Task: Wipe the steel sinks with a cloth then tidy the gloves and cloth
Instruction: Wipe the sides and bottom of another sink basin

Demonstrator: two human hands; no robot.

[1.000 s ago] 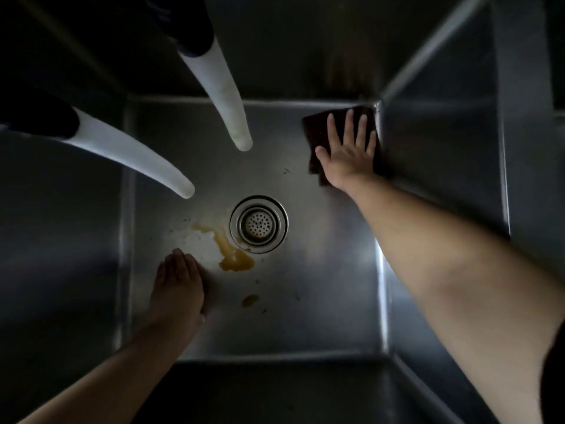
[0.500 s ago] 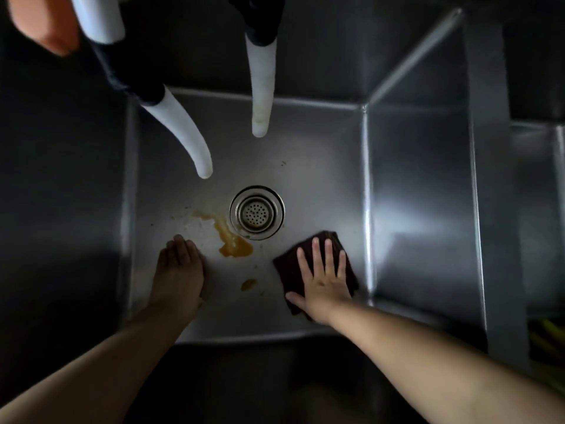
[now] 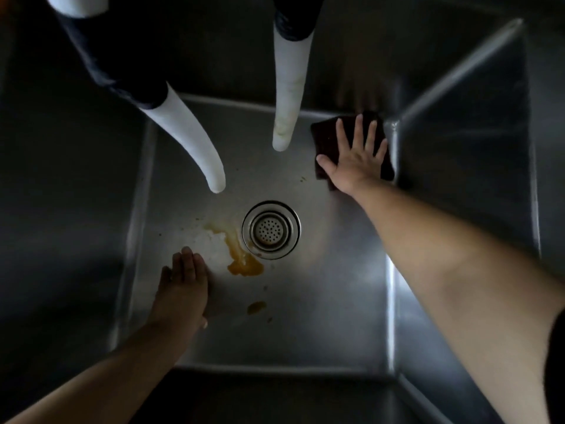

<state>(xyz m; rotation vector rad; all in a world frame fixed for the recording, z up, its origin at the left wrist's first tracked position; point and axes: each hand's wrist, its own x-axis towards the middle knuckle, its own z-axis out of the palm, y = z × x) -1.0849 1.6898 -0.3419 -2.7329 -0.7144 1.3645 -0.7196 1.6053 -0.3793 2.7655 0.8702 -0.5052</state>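
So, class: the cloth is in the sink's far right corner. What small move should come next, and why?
Probably slide the right hand, flat on the dark cloth, toward the drain and over the orange-brown spill. That spill lies unwiped beside the left hand, braced on the sink floor.

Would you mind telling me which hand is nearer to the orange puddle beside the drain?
Left. The left hand rests flat on the sink floor just beside the orange puddle. The right hand presses the cloth in the far right corner, well beyond the drain.
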